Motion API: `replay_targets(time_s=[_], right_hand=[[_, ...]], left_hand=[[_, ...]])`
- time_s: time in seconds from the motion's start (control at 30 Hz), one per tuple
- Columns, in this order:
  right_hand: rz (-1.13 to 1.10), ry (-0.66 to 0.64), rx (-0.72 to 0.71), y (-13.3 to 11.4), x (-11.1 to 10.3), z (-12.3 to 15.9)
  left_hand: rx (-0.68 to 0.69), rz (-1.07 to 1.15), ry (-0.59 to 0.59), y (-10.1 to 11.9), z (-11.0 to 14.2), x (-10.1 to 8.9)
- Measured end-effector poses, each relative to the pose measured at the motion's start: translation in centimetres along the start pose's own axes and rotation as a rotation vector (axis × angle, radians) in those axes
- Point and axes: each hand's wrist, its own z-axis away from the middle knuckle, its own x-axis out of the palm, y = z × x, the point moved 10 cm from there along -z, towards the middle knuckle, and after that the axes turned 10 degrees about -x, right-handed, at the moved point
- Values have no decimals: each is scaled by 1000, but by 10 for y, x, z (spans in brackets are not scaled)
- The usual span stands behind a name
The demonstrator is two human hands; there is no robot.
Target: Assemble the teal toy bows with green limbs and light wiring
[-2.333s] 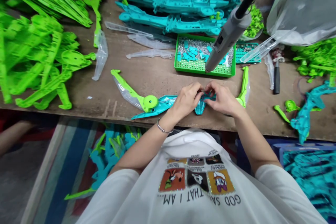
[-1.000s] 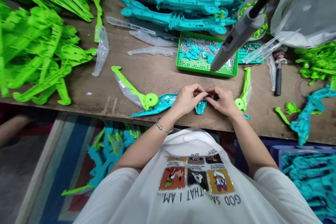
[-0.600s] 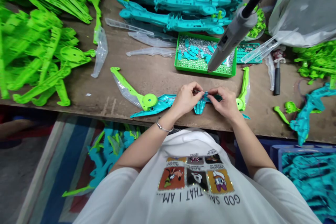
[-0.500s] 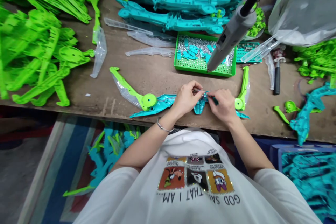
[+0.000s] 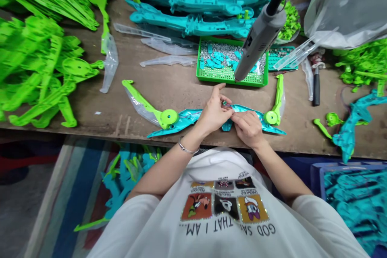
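Observation:
On the bench in front of me lies a teal bow-shaped plastic shell [image 5: 188,119], its hollow side up and a thin wire running along it. A lime-green arm [image 5: 168,117] with a round hub sits at its left end and a second lime-green arm [image 5: 273,116] at its right. Over the shell's middle, my left hand [image 5: 214,109] is closed around a small green-tipped part [image 5: 224,103], probably wired. My right hand [image 5: 248,127] pinches close beside the left fingertips; what lies between its fingers is hidden.
A green perforated tray [image 5: 232,82] of screws and small teal pieces stands behind the shell, under a hanging grey electric screwdriver [image 5: 256,42]. Teal shells [image 5: 193,24] are stacked at the back. Lime-green parts [image 5: 45,72] pile up left. A black-handled tool [image 5: 316,88] lies right.
My right hand has moved down and left, its fingers now curled together. The left fingers have lifted slightly, and the small green-tipped part now shows. The view has shifted a little.

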Motion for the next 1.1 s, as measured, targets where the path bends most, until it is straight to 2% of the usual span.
replay_targets(time_s=[0.13, 0.23, 0.4, 0.6, 0.7, 0.87, 0.97, 1.1], right_hand=[[-150, 76, 247, 29, -18, -9], [-277, 61, 406, 50, -21, -23], [-577, -53, 512, 65, 7, -43], [-833, -93, 645, 79, 34, -34], [-841, -123, 639, 82, 27, -33], [-563, -217, 467, 74, -1, -43], [-534, -248, 381, 64, -5, -46], [-500, -251, 287, 59, -8, -48]], left_hand=[[158, -79, -68, 14, 8, 8], [241, -168, -62, 23, 15, 11], [402, -258, 6, 41, 25, 12], [526, -285, -16, 47, 31, 20], [525, -259, -4, 45, 30, 21], [530, -246, 47, 40, 28, 20], [554, -346, 73, 36, 28, 22], [484, -428, 68, 23, 22, 22]])
